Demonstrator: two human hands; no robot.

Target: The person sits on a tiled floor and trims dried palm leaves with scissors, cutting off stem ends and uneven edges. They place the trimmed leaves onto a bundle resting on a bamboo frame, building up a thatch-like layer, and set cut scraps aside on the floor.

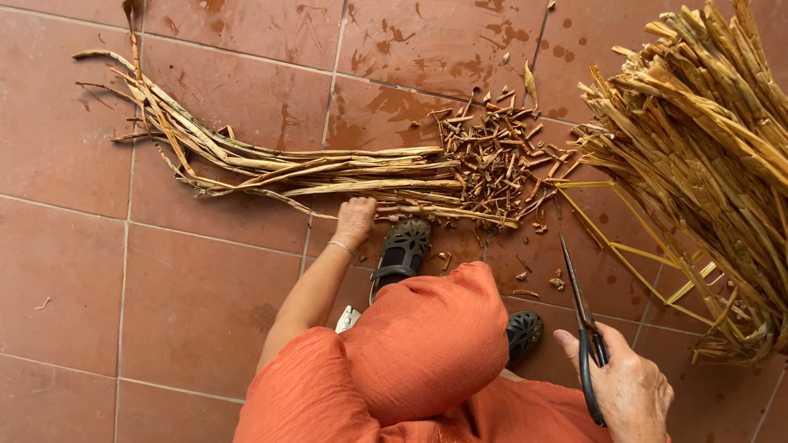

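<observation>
My left hand [355, 220] reaches down to a long bundle of dried plant strips [312, 171] lying across the red floor tiles, fingers closed on the nearest strips at its right end. My right hand [628, 385] holds a pair of dark scissors [581, 316] by the handles, blades closed and pointing up away from me. A heap of short cut-off pieces [501, 156] lies at the bundle's right end. My orange clothing [427, 344] and two dark sandals [402, 246] show below.
A big stack of dried strips [706, 139] fills the right side, resting over a yellow wire frame [648, 250]. Red floor tiles [82, 271] with damp stains spread to the left. Small scraps lie scattered near my feet.
</observation>
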